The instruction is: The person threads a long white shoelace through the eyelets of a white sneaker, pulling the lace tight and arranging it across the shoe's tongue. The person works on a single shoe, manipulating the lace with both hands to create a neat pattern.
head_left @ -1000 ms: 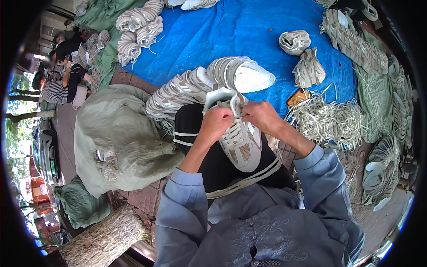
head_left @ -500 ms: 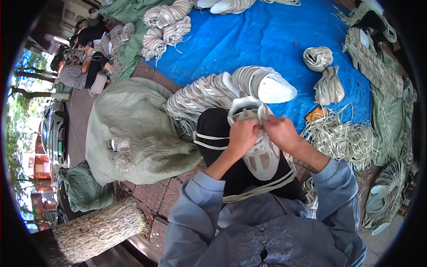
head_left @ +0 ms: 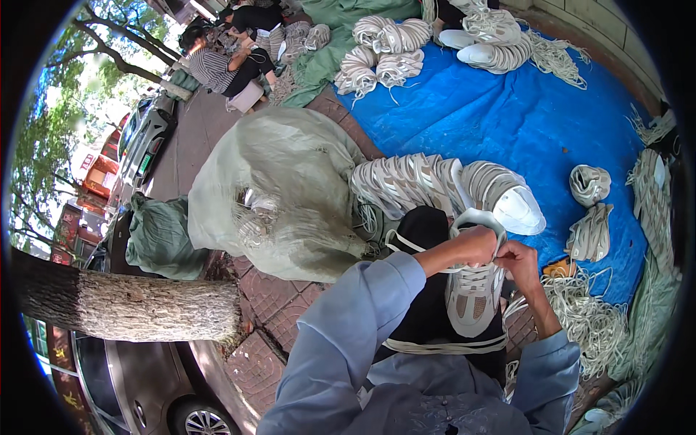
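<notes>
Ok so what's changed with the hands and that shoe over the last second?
Little at the hands: the left hand and right hand still pinch the laces at the top of the pale shoe on the lap, fingers working close together. Mostly the head turned left and tilted, so the big green sack and tree trunk now fill more of the view. The row of shoe uppers on the blue tarp lies as before.

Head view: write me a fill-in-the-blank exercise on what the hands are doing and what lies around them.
1. Both hands, left hand and right hand, work at the top of a pale ____ on the lap.
2. The tarp on the ground is ____.
3. A row of shoe uppers leans against a grey-green ____.

Missing words: shoe; blue; sack
</notes>
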`<move>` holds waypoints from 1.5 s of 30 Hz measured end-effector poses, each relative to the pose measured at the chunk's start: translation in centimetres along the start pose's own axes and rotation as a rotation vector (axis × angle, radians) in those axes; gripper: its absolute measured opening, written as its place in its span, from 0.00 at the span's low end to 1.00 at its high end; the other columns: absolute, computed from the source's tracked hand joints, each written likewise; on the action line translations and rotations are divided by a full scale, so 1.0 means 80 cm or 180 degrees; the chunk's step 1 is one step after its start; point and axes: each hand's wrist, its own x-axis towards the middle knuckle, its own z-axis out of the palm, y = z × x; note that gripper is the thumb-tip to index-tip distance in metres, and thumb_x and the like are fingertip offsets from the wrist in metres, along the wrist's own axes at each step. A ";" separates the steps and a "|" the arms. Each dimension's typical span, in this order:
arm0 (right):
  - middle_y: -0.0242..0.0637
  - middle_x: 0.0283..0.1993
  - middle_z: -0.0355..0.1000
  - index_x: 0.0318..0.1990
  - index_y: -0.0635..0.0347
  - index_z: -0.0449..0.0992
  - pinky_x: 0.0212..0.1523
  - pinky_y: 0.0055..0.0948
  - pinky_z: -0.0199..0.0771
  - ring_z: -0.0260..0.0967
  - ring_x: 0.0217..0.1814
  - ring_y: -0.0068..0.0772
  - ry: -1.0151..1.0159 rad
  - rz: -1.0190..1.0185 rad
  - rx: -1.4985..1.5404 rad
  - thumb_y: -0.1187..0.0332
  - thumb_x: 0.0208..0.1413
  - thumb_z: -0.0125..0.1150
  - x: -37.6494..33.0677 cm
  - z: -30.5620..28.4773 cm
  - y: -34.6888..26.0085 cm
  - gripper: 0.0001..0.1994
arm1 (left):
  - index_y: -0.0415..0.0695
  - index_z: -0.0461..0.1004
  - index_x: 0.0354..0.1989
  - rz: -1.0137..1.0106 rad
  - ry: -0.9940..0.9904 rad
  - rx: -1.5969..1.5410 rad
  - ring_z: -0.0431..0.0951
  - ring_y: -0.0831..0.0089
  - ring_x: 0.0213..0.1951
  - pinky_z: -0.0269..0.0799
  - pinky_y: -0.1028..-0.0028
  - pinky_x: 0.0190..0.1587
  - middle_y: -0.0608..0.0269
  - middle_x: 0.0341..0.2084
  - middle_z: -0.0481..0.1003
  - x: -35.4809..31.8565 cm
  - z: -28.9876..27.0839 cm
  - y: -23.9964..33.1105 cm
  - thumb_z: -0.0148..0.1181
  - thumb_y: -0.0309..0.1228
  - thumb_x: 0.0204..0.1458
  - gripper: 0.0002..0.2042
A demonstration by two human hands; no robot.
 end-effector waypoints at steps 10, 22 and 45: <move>0.30 0.20 0.68 0.21 0.64 0.73 0.24 0.17 0.62 0.64 0.22 0.17 0.0106 -0.0186 -0.0010 0.83 0.31 0.61 -0.003 0.002 -0.001 0.06 | 0.37 0.74 0.21 -0.0427 -0.0416 -0.0520 0.69 0.75 0.11 0.66 0.75 0.12 0.60 0.13 0.71 0.003 -0.011 -0.010 0.51 0.23 0.34 0.06; 0.28 0.26 0.69 0.26 0.64 0.74 0.31 0.16 0.61 0.63 0.29 0.17 -0.0383 0.0710 0.0816 0.79 0.37 0.59 0.007 -0.007 0.001 0.05 | 0.38 0.73 0.27 -0.0075 -0.0066 -0.2051 0.61 0.86 0.13 0.53 0.84 0.14 0.69 0.13 0.65 -0.099 -0.077 -0.025 0.55 0.31 0.46 0.08; 0.27 0.18 0.64 0.33 0.65 0.75 0.14 0.14 0.52 0.57 0.15 0.15 0.1844 0.0426 0.0822 0.70 0.49 0.49 0.094 -0.259 0.026 0.10 | 0.38 0.67 0.35 0.1011 0.3618 -0.5909 0.72 0.73 0.31 0.70 0.75 0.33 0.61 0.28 0.71 -0.252 -0.174 -0.323 0.46 0.24 0.52 0.05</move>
